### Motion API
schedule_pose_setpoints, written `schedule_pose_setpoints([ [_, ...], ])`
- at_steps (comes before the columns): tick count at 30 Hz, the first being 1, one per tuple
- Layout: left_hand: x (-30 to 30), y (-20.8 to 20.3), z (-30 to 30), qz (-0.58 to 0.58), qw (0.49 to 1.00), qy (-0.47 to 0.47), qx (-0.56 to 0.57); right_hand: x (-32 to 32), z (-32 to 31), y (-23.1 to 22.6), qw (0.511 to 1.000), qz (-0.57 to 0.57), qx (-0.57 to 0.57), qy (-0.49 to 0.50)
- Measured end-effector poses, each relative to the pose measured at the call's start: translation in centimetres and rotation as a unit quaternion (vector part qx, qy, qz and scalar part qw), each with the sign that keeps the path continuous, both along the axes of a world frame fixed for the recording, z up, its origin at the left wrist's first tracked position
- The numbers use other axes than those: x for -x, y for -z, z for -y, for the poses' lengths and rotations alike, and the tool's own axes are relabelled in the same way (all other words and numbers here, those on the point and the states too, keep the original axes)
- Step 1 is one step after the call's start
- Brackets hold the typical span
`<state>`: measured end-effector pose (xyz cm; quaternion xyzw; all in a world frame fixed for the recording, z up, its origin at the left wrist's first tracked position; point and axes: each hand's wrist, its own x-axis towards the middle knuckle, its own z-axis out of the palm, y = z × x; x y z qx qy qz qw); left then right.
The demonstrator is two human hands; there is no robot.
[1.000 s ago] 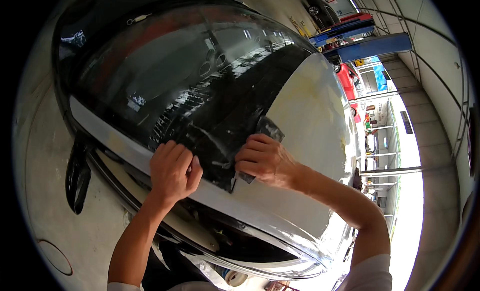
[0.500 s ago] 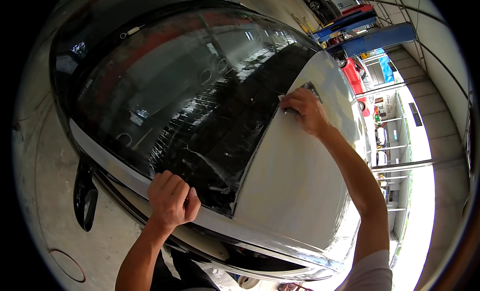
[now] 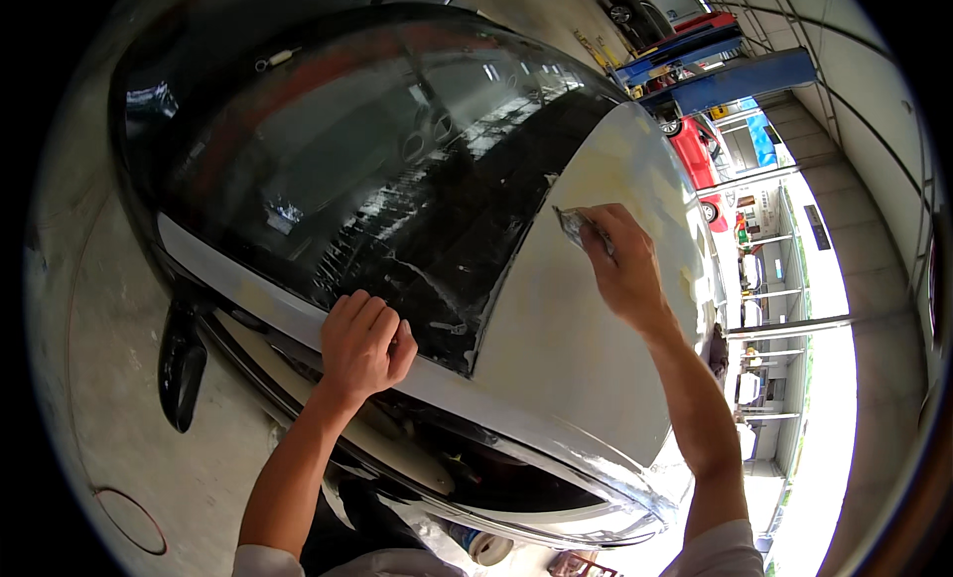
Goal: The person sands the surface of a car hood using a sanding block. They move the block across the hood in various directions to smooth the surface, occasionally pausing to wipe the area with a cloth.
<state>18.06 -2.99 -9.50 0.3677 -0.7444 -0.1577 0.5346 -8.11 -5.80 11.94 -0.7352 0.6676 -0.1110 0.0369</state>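
A car's pale, patchy roof panel [image 3: 556, 309] lies in front of me, with dust on it and along the edge of the dark windshield [image 3: 328, 150]. My right hand [image 3: 620, 259] is over the roof, just right of the windshield edge. Its fingers are closed around a thin, dusty grey sheet that looks like folded sandpaper [image 3: 572, 225]. My left hand [image 3: 367, 344] rests in a fist on the light pillar [image 3: 263, 279] beside the windshield's near corner. Its curled fingers hide whatever may be inside.
The side mirror [image 3: 182, 368] juts out on the left. Below the roof edge the side window opening [image 3: 486, 468] looks dark. A round can [image 3: 489, 548] stands on the floor. Farther off are blue lift beams [image 3: 740, 80] and a red car [image 3: 700, 165]. A thin hose [image 3: 129, 522] curls on the floor.
My right hand has come back from the windshield edge, nearer to me, with the grey sheet now pointing left. My left hand stays on the pillar. The whole view has shifted slightly.
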Motion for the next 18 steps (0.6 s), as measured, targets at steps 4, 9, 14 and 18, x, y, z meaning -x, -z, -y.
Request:
schedule_pose_setpoints([
  [4, 1.1, -1.6, -0.8, -0.027, 0.998, 0.025, -0.046, -3.2, -3.3, -0.3, 0.998, -0.016, 0.042, 0.036],
  [9, 7.1, -9.2, -5.7, -0.431, 0.776, 0.265, -0.376, -9.7, -7.0, 3.1, 0.997, 0.051, 0.019, 0.046],
  [14, 6.4, -12.6, -4.5, -0.431, 0.683, 0.238, -0.54, -7.1, -10.6, 2.5, 0.969, 0.235, -0.062, -0.033],
  [18, 5.9, -8.7, -0.7, -0.248, 0.834, 0.173, -0.461, -0.6, -11.1, 1.8, 0.954, 0.267, -0.118, 0.062],
])
